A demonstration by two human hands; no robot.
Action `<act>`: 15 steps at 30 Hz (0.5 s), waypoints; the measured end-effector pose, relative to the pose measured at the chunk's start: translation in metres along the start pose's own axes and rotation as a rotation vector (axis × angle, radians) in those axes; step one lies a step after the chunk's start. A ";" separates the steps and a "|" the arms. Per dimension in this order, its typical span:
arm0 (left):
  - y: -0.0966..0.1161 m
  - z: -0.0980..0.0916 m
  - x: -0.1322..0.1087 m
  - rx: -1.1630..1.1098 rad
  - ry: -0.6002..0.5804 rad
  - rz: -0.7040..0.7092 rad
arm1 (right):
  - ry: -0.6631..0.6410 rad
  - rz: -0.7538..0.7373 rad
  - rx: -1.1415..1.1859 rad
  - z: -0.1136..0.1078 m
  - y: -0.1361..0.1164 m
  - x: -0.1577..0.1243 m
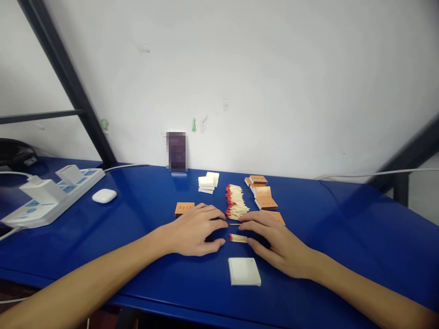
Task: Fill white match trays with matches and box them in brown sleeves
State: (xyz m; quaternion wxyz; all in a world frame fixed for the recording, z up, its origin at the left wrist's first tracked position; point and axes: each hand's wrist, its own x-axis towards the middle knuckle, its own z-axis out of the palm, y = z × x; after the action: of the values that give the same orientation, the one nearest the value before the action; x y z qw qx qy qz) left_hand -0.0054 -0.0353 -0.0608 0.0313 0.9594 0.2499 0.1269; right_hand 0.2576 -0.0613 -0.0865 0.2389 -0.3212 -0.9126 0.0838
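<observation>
Matches (238, 238) between hands (194, 230); matchboxes (266, 202), power strip (72, 191) around.

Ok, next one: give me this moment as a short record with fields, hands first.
Left hand: fingers spread, index tip near the left end of a single match
Right hand: index tip at that match's right end, thumb at a short row of matches
Match pile: red heads mostly leftward, beyond the single match
Nearest the person: white square object
Orange boxes: several right of the pile; another box beside the left hand
Far left: power strip, white rounded case
Surface: blue table
</observation>
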 end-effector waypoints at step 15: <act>-0.003 0.001 -0.002 0.026 -0.017 0.023 | 0.032 -0.037 0.017 -0.003 -0.002 0.003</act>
State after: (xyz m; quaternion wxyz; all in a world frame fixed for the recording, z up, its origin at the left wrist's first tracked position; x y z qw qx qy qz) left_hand -0.0080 -0.0340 -0.0625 0.0192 0.9636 0.2402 0.1159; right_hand 0.2562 -0.0611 -0.0823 0.2576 -0.3034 -0.9137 0.0821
